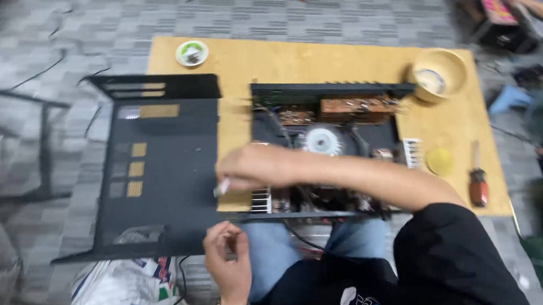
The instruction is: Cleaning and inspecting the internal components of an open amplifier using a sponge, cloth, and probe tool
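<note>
- Grey patterned carpet floor (350, 6); a low pale wooden desk (266, 60) sits on it, seen from above, whole frame motion-blurred.
- Right hand (254, 167) reaches across the body to the near left part of the desk; its fingers (224, 187) pinch a small whitish piece, too blurred to name — maybe a screw or a small plug.
- That piece hangs just at the right edge of the black metal cover (161, 170), which lies flat, half on the desk and half out over the floor.
- Judgement: the small piece is light and easy to drop; a fingertip pinch suits it.
- Judgement: the cover is thin sheet metal, stiff but springy, edges likely sharp; best held by the folded side flanges, with both hands.
- Left hand (228, 266) is low near the lap, fingers curled narrow; whether anything is in it, I cannot tell.
- Open amplifier chassis (327, 149) right of the cover: round pale part in the middle, brown boards at the back, finned heat sinks near the front. Judgement: heavy, fragile inside; lift by the frame, not the boards.
- Outward: small green-and-white dish (192, 52), wooden bowl (438, 76), yellow round disc (440, 161), screwdriver with red-brown handle (478, 182).
- Forearm hides the chassis front; the plastic bag (124, 293) is cut off at the bottom edge of the picture.
</note>
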